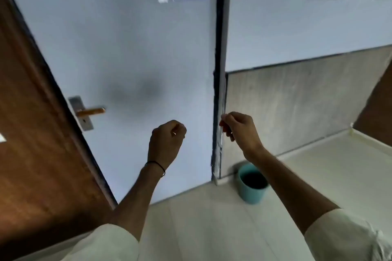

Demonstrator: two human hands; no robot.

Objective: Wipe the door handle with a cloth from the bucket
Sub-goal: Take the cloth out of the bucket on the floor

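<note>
The lever door handle point(90, 111) is seen on the brown door point(31, 133), long axis horizontal, tip pointing right. The teal bucket point(252, 186) stands on the floor by the wall corner — contents too dark to tell. Left hand point(166, 142) is loosely fisted, right hand point(239, 129) curled, both empty.

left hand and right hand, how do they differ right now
The left hand is curled into a loose fist in front of the pale door panel; the right hand is raised by the dark door edge, fingertips pinched. The left wrist wears a thin black band; the right wrist is bare. Both appear to hold no cloth, and both are clear of the door handle and the bucket.
</note>
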